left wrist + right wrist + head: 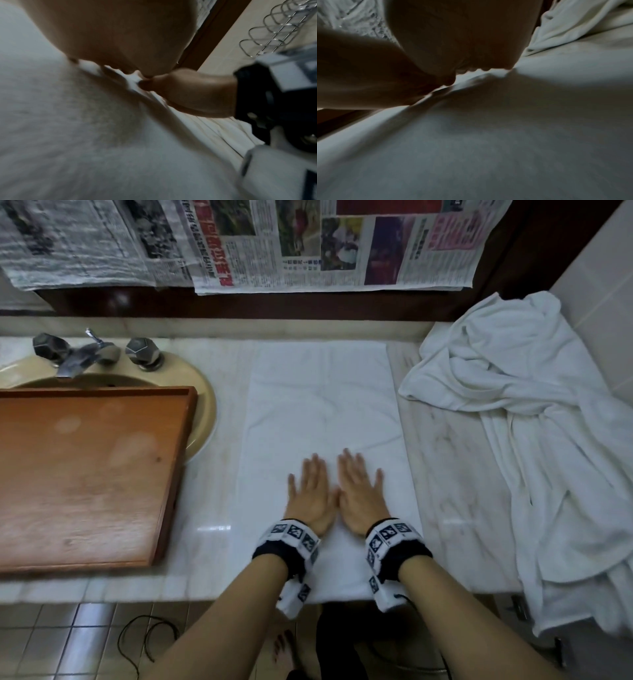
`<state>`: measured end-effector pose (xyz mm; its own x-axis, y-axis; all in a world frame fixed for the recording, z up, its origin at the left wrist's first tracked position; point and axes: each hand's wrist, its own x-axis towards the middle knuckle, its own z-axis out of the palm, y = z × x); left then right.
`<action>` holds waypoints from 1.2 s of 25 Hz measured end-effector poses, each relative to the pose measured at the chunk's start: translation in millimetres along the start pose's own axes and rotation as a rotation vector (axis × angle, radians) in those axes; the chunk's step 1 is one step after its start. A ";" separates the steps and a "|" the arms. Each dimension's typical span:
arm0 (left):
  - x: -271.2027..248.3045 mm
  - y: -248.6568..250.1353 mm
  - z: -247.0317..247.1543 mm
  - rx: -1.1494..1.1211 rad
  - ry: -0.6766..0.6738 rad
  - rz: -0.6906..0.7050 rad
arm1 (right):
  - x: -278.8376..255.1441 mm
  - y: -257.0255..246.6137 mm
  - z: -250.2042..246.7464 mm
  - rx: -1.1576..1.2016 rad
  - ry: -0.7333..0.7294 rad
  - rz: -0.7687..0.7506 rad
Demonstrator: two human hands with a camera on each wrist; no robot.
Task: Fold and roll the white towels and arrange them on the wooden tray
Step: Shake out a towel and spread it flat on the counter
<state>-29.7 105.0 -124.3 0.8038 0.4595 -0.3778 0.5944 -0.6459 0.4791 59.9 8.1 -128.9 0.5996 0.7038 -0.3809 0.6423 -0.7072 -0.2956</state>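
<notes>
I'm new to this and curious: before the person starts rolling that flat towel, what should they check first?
1. Flat towel spread on the counter: ok, faint creases.
2. Left hand and right hand flat on its near end: ok.
3. Wooden tray free for rolls: ok.
4. Tray seated firmly over the sink: cannot tell.
5. Crumpled towels clear of the flat one: ok.

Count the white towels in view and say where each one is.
2. One flat towel lies spread on the counter under the left hand and right hand. A crumpled heap sits at the counter's right end; it may hold more than one.
</notes>
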 end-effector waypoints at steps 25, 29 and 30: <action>52.2 -12.3 -26.5 0.027 0.011 0.125 | 50.8 -4.0 -20.5 -0.038 -0.112 -0.166; 66.6 -65.5 -49.7 0.073 0.185 -0.370 | 72.8 53.5 -46.6 -0.046 -0.078 0.267; 69.8 -62.7 -56.5 0.033 0.201 -0.480 | 76.1 52.4 -54.7 -0.051 -0.078 0.342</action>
<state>-9.5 212.1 -136.0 0.4316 0.8147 -0.3872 0.8987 -0.3512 0.2628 165.3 28.3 -125.5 0.7474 0.4183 -0.5162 0.4349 -0.8954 -0.0958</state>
